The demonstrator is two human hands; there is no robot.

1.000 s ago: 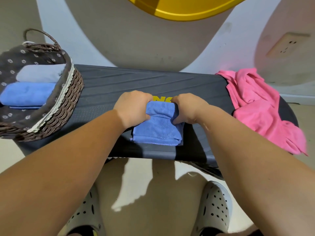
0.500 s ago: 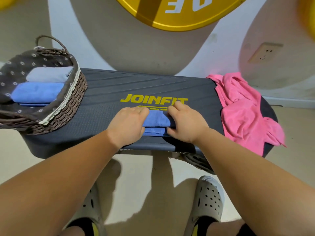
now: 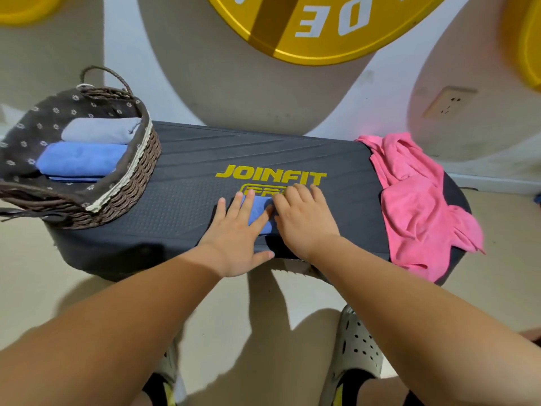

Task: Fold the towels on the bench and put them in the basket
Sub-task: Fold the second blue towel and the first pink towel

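At the front middle of the bench (image 3: 181,200), the left hand (image 3: 237,230) lies flat on a small folded blue towel (image 3: 259,210), fingers straight and spread, thumb out along the bench's near edge; it grasps nothing and only presses down. The right hand (image 3: 304,218) lies just beside it, also flat with its fingers extended, covering the right part of the same towel, its fingertips reaching the yellow JOINFIT lettering (image 3: 270,174). Only a narrow strip of blue shows between the 2 hands.

On the left end of the bench stands a brown woven basket (image 3: 131,183) with a dark flower-print lining and a handle at its far side. Inside it, 2 folded towels lie side by side: a grey towel (image 3: 99,130) farther back and a second blue towel (image 3: 79,159) nearer. On the right end, well apart from the hands, a pink towel (image 3: 415,200) lies crumpled and unfolded, hanging over the bench's edge.

Behind the bench, the wall carries a large yellow disc (image 3: 322,24) and a socket (image 3: 448,102). Below, a perforated shoe (image 3: 355,347) shows on the floor.
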